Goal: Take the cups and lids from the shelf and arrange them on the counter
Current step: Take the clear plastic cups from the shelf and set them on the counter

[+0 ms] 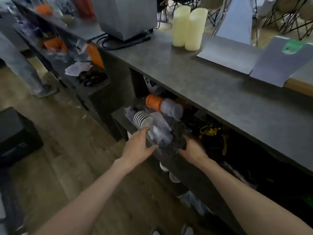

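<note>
Under the grey counter [211, 85] a shelf [122, 116] holds a lying stack of white cups [143, 120] in clear plastic, a sleeve of orange cups [153, 101] and a dark sleeve of black lids [177, 134]. My left hand [137, 146] grips the plastic-wrapped cup sleeve [160, 134] at the shelf's front edge, fingers curled around it. To its right, my right hand [193, 150] holds the black lids sleeve from below. Blur hides the finer details.
Two cream pillar candles [188, 26], a grey machine [128, 14] with cables and paper sheets [228, 53] stand on the counter. More white cups [173, 177] sit on a lower shelf. Another person's legs [22, 70] stand at the left, and a black box [15, 133] rests on the floor.
</note>
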